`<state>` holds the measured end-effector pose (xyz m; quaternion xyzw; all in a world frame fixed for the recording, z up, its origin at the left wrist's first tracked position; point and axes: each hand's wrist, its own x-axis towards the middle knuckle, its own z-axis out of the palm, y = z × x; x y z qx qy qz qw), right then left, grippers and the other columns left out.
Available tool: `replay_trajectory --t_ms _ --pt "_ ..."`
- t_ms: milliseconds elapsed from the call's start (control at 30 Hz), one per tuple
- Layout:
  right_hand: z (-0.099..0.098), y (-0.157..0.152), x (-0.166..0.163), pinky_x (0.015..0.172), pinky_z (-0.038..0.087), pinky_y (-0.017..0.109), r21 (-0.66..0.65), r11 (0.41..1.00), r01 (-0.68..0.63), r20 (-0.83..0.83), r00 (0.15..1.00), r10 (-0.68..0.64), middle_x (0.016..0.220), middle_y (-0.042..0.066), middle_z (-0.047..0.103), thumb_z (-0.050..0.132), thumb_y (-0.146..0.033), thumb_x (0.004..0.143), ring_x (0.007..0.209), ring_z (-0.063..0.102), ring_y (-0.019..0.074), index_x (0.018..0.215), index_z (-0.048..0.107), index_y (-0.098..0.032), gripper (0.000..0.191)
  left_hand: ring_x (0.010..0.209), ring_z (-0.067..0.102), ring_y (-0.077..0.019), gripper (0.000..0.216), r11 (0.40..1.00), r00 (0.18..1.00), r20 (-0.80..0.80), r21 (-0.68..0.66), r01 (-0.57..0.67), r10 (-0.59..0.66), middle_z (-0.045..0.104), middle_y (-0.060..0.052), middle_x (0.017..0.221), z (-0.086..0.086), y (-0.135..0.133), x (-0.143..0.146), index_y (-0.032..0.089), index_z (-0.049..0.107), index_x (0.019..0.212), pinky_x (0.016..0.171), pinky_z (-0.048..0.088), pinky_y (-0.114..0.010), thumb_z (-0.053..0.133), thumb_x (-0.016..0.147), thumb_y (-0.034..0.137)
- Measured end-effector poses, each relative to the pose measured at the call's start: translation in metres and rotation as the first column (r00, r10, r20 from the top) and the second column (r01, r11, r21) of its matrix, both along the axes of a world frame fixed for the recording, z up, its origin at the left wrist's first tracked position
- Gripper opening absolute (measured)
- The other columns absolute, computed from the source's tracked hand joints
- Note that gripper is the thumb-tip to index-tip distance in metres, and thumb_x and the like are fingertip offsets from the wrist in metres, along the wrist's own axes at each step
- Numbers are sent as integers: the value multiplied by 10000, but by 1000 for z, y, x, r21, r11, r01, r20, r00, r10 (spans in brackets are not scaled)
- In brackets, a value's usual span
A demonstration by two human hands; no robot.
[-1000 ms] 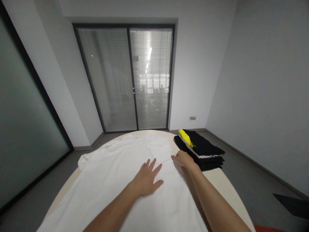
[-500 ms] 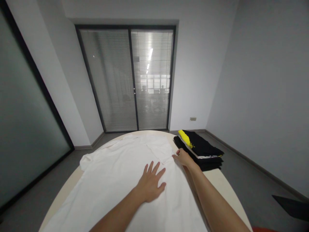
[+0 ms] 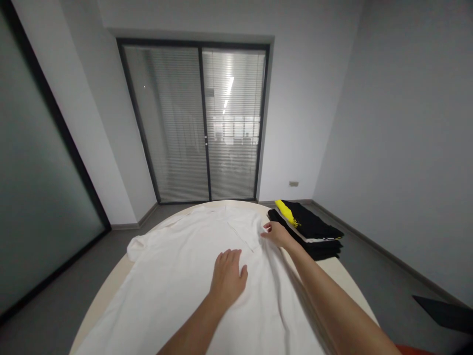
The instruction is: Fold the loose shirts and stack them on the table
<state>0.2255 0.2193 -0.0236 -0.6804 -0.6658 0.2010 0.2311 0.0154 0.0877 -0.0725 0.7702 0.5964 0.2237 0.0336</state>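
Observation:
A white shirt [image 3: 173, 276] is spread over the round table [image 3: 353, 291], its surface lightly wrinkled. A bunched part of it sticks out at the far left edge. My left hand [image 3: 229, 280] rests palm down near the middle of the cloth, fingers stretched out and close together, holding nothing. Along the shirt's right side, my right hand [image 3: 276, 233] pinches the fabric and lifts a small fold. Long creases run from that pinch toward the near edge. The right fingertips partly hide the gripped cloth.
Just beyond my right hand lies a stack of folded clothes [image 3: 314, 222], mostly black with a yellow piece on top. Behind the table stand glass doors [image 3: 177, 128] with blinds. A dark flat object [image 3: 445, 313] juts in at lower right.
My right hand has drawn the shirt's right edge slightly inward and up, raising new creases. My left hand's spread fingers have come together, and the hand has shifted a little.

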Motion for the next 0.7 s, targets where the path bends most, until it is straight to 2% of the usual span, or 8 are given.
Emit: replay_trajectory --t_ms 167,267,367,467,567,633,700 --pt "21 2 -48 767 449 240 35 991 -128 -1 992 129 982 82 720 752 -186 760 892 659 182 1112 685 -121 365 1235 547 -260 521 988 975 173 38 -148 139 605 -140 1345 -7 9 -8 93 512 1368 1084 391 -370 502 855 179" --pt "21 -7 -81 803 465 235 35 969 -243 -37 969 245 1009 67 730 735 -180 781 903 670 163 1208 648 -139 438 1234 555 -245 559 975 934 299 48 -219 195 589 -135 1358 -10 16 -14 113 460 1382 1054 415 -344 507 825 118" --pt "16 -25 -100 759 489 222 -29 933 -360 -74 931 357 1025 59 747 744 -194 777 843 688 146 1297 599 -152 542 1229 566 -226 558 963 895 387 53 -263 223 598 -126 1334 -10 20 -20 135 451 1361 1040 424 -323 482 809 63" --pt "15 -46 -100 670 490 248 -206 874 -440 -6 894 449 903 83 766 737 -280 781 725 695 177 1191 678 -124 442 1233 568 -219 549 962 893 383 35 -270 237 593 -120 1351 -10 21 -25 151 466 1363 1038 421 -319 460 825 46" --pt "21 -63 -89 637 462 274 -357 824 -439 221 818 531 837 120 765 711 -399 785 744 704 236 965 767 -118 338 1216 575 -224 580 973 926 310 1 -229 218 617 -115 1342 -9 21 -26 154 452 1426 1040 413 -330 451 854 57" --pt "25 -71 -83 627 443 276 -374 821 -432 319 771 551 866 137 767 690 -419 790 785 708 254 903 782 -119 334 1160 605 -225 595 979 937 283 -42 -200 204 671 -104 1263 -5 20 -26 165 419 1480 1017 427 -338 441 891 88" --pt "28 -78 -82 623 432 269 -362 822 -440 343 757 556 882 139 767 662 -389 806 790 705 244 900 783 -118 312 1109 630 -226 564 980 939 281 -72 -185 197 709 -86 1186 0 20 -27 201 423 1497 984 445 -342 408 938 136"
